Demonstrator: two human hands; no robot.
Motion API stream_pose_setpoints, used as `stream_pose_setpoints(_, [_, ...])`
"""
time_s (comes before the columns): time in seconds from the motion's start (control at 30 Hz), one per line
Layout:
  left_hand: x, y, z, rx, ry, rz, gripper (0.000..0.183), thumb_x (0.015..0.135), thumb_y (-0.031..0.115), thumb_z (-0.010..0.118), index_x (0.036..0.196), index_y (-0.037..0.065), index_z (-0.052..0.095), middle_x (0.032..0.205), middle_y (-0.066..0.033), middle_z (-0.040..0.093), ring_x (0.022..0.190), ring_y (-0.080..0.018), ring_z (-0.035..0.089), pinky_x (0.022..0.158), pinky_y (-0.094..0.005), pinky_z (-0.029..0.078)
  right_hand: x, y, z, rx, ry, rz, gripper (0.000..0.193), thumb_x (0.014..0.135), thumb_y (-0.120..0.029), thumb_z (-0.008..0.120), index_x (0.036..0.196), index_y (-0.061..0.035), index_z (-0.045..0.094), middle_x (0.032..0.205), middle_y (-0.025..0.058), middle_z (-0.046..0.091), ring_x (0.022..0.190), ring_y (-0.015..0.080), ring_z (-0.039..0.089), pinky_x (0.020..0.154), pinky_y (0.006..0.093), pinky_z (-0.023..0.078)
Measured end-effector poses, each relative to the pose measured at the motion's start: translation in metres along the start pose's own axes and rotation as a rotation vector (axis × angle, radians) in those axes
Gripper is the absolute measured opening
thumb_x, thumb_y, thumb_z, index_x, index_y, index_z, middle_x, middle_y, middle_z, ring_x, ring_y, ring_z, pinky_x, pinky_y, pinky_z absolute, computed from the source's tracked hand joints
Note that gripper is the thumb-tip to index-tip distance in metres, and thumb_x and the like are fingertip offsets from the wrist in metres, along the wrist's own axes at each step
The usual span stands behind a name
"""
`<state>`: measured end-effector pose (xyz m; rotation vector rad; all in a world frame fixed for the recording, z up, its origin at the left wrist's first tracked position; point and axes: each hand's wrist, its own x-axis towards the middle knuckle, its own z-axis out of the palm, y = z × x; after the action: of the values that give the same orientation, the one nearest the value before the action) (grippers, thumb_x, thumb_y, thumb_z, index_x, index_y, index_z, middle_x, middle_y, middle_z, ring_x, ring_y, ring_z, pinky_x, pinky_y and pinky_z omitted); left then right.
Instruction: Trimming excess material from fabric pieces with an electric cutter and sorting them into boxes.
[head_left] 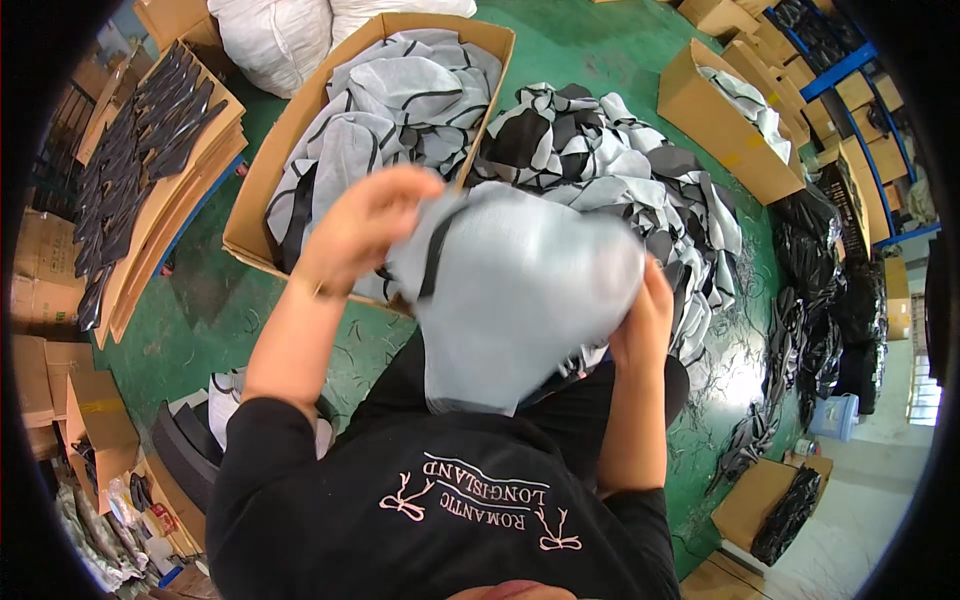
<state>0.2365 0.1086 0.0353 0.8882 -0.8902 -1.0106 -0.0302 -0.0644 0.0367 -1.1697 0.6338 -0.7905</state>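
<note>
A light grey piece of cut fabric [520, 290] with a black strip near its left side is stretched out above my lap, blurred by motion. My left hand [375, 220] is closed at its upper left edge, the fingers smeared. On the other side, my right hand [645, 315] grips the right edge, the thumb partly hidden behind the cloth. Just beyond my left hand stands a large open cardboard box [255, 215] filled with similar grey pieces [415, 85] edged in black. To its right, a loose heap of grey and black pieces [600, 150] lies on the floor.
Black parts lie on stacked cardboard sheets [185, 190] at the left. White sacks [275, 45] stand behind the big box. Another open box [735, 120] with grey fabric is at the far right, near black plastic bags [810, 250]. Dark scraps litter the green floor [740, 370].
</note>
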Motion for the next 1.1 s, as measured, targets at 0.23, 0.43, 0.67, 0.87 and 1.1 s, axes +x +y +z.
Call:
stream_pose_setpoints(0.23, [0.124,-0.126,-0.065,0.638,0.308,-0.219,0.023,0.092,0.012,0.052,0.109,0.000,0.063,0.101,-0.0082,0.067,0.090,-0.0163,0.061,0.083,-0.0297,0.047,0.116,0.088,-0.037,-0.685,0.165,-0.184,0.028,0.096,-0.016,0.044,0.109,0.0040,0.059,0.099,0.0128,0.065,0.093,0.0207,0.060,0.086,0.0299,0.044])
stream_pose_setpoints(0.43, [0.057,-0.135,-0.020,0.428,0.229,-0.244,0.021,0.094,0.010,0.047,0.108,0.002,0.060,0.101,-0.0008,0.063,0.094,-0.0097,0.055,0.086,-0.0261,0.044,0.024,0.116,-0.058,-0.735,0.154,-0.076,0.027,0.097,-0.012,0.041,0.114,0.0060,0.053,0.106,0.0137,0.062,0.099,0.0192,0.056,0.089,0.0290,0.042])
stream_pose_setpoints(0.67, [0.051,-0.117,-0.013,0.621,0.233,-0.205,0.023,0.096,0.015,0.046,0.110,0.001,0.058,0.102,-0.0060,0.063,0.097,-0.0124,0.057,0.087,-0.0259,0.043,0.036,0.043,-0.029,-1.444,0.128,-0.310,0.032,0.087,-0.008,0.053,0.119,-0.0067,0.055,0.108,0.0155,0.055,0.088,0.0312,0.059,0.075,0.0369,0.049])
stream_pose_setpoints(0.87, [0.096,-0.122,-0.084,1.163,0.204,0.053,0.022,0.079,0.012,0.058,0.101,0.007,0.061,0.090,-0.0112,0.063,0.078,-0.0293,0.062,0.069,-0.0397,0.050,0.025,0.055,0.051,-1.570,-0.364,-0.625,0.046,0.083,-0.029,0.061,0.123,-0.0084,0.056,0.132,0.0165,0.049,0.128,0.0338,0.040,0.109,0.0511,0.020])
stream_pose_setpoints(1.1, [0.113,-0.123,-0.241,2.207,0.120,-0.384,0.032,0.084,0.015,0.047,0.112,0.013,0.062,0.125,-0.0102,0.053,0.128,-0.0310,0.039,0.108,-0.0525,0.023,0.025,0.060,0.062,-1.462,-0.365,-0.612,0.049,0.084,-0.038,0.057,0.124,-0.0086,0.057,0.136,0.0158,0.047,0.130,0.0323,0.039,0.110,0.0500,0.019])
